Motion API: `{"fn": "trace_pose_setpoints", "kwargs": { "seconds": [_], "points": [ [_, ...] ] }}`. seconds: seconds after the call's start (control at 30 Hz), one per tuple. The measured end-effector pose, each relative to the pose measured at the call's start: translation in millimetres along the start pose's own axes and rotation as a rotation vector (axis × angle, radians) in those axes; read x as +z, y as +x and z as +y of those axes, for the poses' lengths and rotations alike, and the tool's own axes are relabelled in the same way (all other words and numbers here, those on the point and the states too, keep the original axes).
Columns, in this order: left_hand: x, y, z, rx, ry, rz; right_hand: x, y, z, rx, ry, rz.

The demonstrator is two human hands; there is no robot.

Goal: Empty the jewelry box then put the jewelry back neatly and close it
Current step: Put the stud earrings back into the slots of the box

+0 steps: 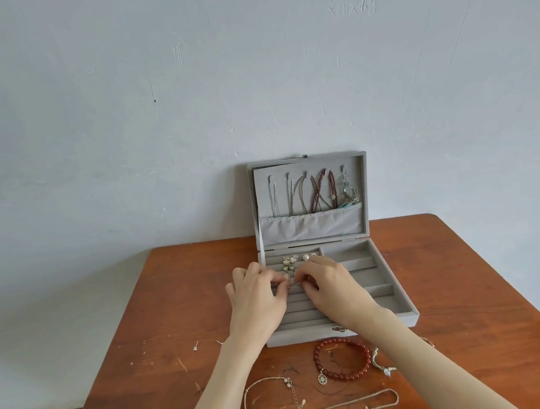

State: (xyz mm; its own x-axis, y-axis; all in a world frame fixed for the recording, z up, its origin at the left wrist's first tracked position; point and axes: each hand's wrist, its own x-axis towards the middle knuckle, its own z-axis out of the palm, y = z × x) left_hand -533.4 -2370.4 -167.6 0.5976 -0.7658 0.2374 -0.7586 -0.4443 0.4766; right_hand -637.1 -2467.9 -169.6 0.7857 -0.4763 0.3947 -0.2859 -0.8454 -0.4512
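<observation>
The grey velvet jewelry box (403, 310) stands open on the wooden table (160, 315), its lid (306, 167) upright with necklaces (319, 191) hanging inside. Flower earrings (288, 262) and a pearl earring (306, 257) sit in the ring rolls at the box's back left. My left hand (255, 300) and my right hand (334, 286) meet over the ring rolls, fingertips pinching a small silver piece (295, 282) between them. In front of the box lie a red bead bracelet (342, 358), a thin chain bracelet (272, 402) and another chain bracelet (360, 408).
A small stud earring (195, 347) and another tiny piece (220, 342) lie on the table left of the box. A silver item (383, 364) lies right of the red bracelet. The table's back edge meets a pale wall; floor shows at both sides.
</observation>
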Motion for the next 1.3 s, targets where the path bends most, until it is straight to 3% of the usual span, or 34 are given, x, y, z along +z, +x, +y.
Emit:
{"fn": "trace_pose_setpoints", "kwargs": {
  "seconds": [0.2, 0.33, 0.47, 0.73, 1.3],
  "points": [
    [2.4, -1.1, 0.0, -0.004, -0.040, 0.029, -5.3, -2.8, -2.2, 0.100, 0.120, 0.041],
    [3.5, -1.9, -1.5, 0.013, -0.045, 0.052, -1.7, -4.4, -2.0, 0.113, -0.057, 0.128],
    [4.5, -2.1, -2.8, 0.025, -0.030, 0.057, -1.0, -3.6, -5.9, 0.225, -0.203, 0.021],
    [5.2, -2.7, -2.4, 0.023, -0.038, 0.063, 1.4, 3.4, -13.7, 0.352, -0.248, 0.007],
    [2.2, -5.9, 0.4, 0.033, -0.031, 0.073, 2.4, 8.8, -28.1, 0.365, -0.468, -0.077]
  ]
}}
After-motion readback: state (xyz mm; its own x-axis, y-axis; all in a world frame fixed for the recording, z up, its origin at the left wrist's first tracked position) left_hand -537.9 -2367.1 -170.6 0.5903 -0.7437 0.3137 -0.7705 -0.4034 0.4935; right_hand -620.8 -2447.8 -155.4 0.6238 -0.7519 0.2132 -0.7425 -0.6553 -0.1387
